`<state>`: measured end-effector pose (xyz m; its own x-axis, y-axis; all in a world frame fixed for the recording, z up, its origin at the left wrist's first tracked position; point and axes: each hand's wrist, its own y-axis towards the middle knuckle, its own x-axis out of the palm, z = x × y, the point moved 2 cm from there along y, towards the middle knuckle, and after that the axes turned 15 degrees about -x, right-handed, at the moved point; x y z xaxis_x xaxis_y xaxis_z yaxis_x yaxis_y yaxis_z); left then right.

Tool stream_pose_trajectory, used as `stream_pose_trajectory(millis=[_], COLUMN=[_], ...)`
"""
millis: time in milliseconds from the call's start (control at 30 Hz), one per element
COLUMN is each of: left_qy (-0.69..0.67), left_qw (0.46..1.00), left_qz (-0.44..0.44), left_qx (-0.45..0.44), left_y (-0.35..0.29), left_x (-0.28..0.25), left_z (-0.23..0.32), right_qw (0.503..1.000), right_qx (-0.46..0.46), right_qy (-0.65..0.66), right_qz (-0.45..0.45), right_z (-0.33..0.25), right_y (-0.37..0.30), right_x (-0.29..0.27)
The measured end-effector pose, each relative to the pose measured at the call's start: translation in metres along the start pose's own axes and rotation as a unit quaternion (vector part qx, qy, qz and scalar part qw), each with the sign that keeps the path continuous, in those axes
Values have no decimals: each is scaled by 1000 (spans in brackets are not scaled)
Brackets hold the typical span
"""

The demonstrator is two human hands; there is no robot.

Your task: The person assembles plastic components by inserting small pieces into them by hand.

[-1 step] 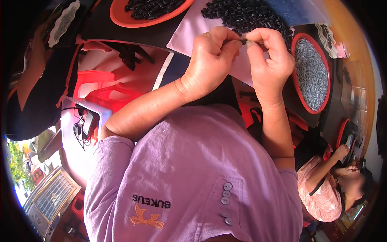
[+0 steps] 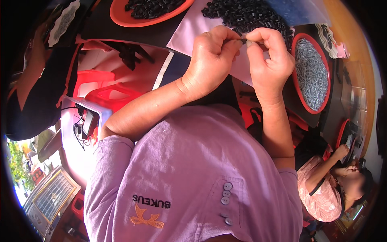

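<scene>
My left hand (image 2: 213, 60) and my right hand (image 2: 271, 60) meet fingertip to fingertip over a pale sheet (image 2: 187, 34). Thumb and forefinger of each are pinched together. Between them sits a small dark piece (image 2: 243, 41), mostly hidden by the fingers; it looks like the loose black plastic pieces behind. Those short, tube-like pieces (image 2: 250, 16) lie in a heap on the sheet, just beyond my fingertips. Right of my right hand stands an orange-red basin (image 2: 293, 72) full of silvery screws (image 2: 310, 74).
Another orange basin (image 2: 117, 18) of black pieces (image 2: 153, 9) stands at the far left of the dark table (image 2: 163, 35). Red stools (image 2: 109, 94) and a pale plastic bin (image 2: 105, 115) with cables are at my left. One co-worker (image 2: 322, 189) sits at the lower right, another person's arm (image 2: 32, 76) is left.
</scene>
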<state>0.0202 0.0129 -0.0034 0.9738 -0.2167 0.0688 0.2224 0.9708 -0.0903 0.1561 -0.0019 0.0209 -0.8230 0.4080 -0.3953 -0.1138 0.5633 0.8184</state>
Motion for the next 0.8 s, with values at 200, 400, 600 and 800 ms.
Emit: stream_pose_trajectory(millis=[200, 400, 600, 800], left_qy=[-31, -44, -44, 40], left_qw=[999, 999, 998, 999], left_qz=[10, 23, 25, 19], left_qx=[-1, -6, -28, 7], left_y=[1, 1, 3, 6], left_x=[0, 1, 1, -2], left_z=[-1, -2, -3, 0], right_qw=[998, 999, 999, 999], right_qx=[33, -8, 29, -31], right_qy=[46, -12, 26, -21], right_qz=[-1, -41, 30, -4], right_z=[6, 2, 3, 3], right_y=[7, 7, -1, 0], right_x=[3, 1, 8, 5])
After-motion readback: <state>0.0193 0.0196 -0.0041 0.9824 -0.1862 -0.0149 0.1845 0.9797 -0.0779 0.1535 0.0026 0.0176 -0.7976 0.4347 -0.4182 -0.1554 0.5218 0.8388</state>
